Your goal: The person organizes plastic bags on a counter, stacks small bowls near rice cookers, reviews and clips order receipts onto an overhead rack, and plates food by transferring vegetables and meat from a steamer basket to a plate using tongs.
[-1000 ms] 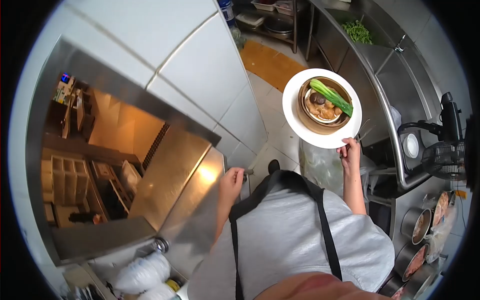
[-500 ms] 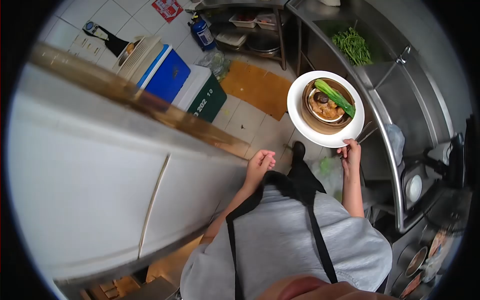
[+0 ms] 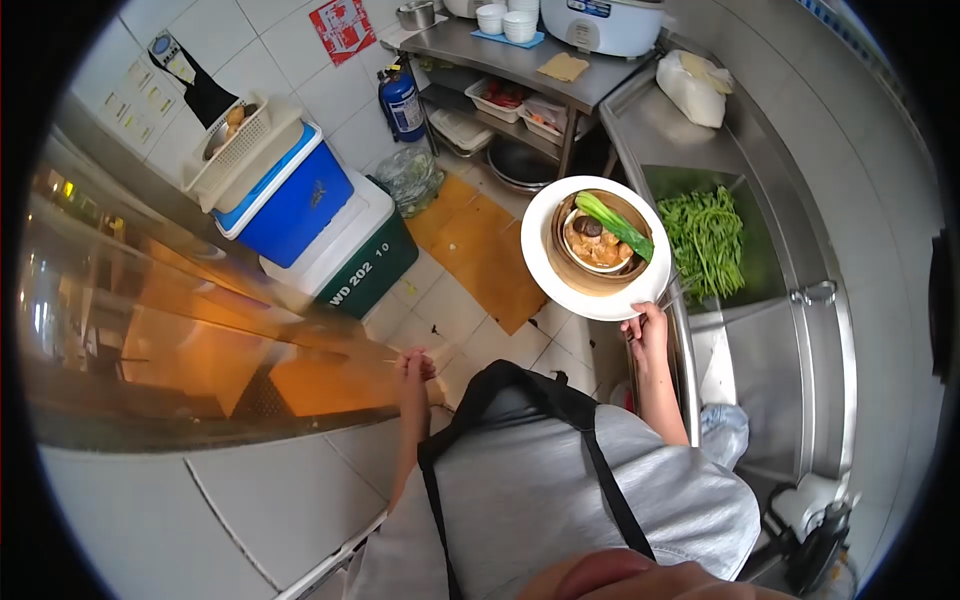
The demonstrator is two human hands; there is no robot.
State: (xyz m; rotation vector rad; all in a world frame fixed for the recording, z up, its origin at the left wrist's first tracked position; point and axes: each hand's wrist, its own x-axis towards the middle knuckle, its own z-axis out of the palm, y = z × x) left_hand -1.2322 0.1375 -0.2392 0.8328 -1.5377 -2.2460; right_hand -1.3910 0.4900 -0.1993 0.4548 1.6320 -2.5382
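Observation:
My right hand (image 3: 648, 328) grips the near rim of a white plate (image 3: 541, 238), holding it up in front of me. On the plate stands a round bamboo steamer (image 3: 572, 275). Inside it, a small bowl holds brown chunks of food (image 3: 597, 248) and a dark mushroom, with a green leafy vegetable (image 3: 615, 226) lying across the top. My left hand (image 3: 415, 366) hangs low on the left, fingers curled in; whether anything is inside them is too small to tell.
A sink with leafy greens (image 3: 703, 240) runs along the right. Ahead stand a steel table (image 3: 480, 55), a fire extinguisher (image 3: 401, 105) and a cardboard sheet (image 3: 475, 250) on the floor. A blue cooler (image 3: 295, 205) rests on a green-and-white box (image 3: 370, 262) at left.
The view has swung from the tiled wall and hatch toward the steel table and sink. The plate stays in my right hand. My left hand remains low, with its fingers curled.

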